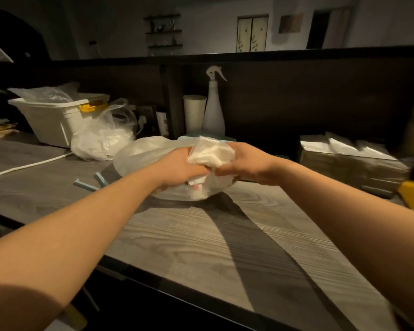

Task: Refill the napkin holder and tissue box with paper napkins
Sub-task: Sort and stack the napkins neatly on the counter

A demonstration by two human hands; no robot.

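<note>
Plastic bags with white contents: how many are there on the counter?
2. One plastic bag lies beside the white bin at the left. The other bag is in the middle, gripped by left hand and right hand. More may be hidden.

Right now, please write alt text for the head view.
Both hands, left hand and right hand, grip a clear bag of white napkins over a wooden counter. Behind stand a spray bottle and a white bin.

no readable text, small bottle (162, 121) marking illegible
</note>
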